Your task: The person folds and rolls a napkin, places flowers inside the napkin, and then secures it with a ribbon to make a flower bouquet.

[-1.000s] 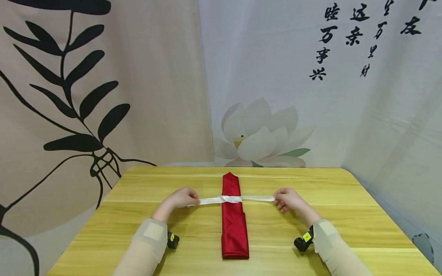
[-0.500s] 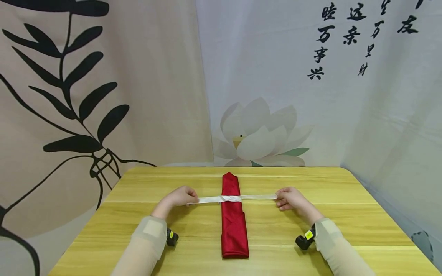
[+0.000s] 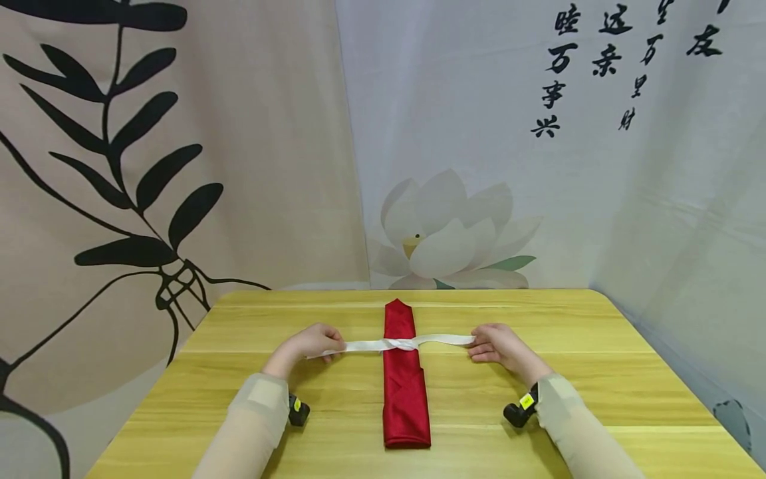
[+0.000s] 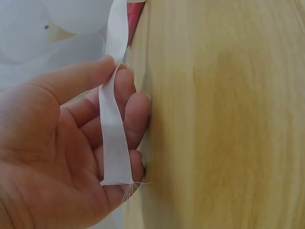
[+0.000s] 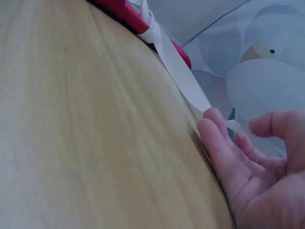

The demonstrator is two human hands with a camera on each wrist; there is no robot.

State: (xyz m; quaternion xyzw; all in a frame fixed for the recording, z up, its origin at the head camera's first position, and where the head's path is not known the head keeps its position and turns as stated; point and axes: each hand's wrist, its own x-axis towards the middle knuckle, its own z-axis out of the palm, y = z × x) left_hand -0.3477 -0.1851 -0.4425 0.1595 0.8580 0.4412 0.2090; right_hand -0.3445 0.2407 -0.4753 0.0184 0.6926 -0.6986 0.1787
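Note:
A folded bundle of shiny red cloth [image 3: 405,399] lies lengthwise on the table. Round its upper part goes a white ribbon [image 3: 445,339], crossed over itself on top, with one tail out to each side. My left hand [image 3: 312,340] pinches the left tail between thumb and index finger; in the left wrist view the frayed ribbon end [image 4: 116,162] hangs down across the palm. At the right tail is my right hand [image 3: 501,347]. In the right wrist view its thumb [image 5: 269,125] stands apart from the fingers [image 5: 217,138], and the ribbon tail [image 5: 183,78] rests against the fingertips.
The wooden table [image 3: 239,372] has a straight back edge and rounded far corners. Behind it hangs a light curtain [image 3: 287,166] printed with dark leaves, a lotus and writing. A small black camera [image 3: 298,411] sits on each wrist.
My right hand moves slightly outward, then back toward the cloth, and its thumb now parts from the fingers. The right tail, straight before, now bows upward. My left hand stays nearly still.

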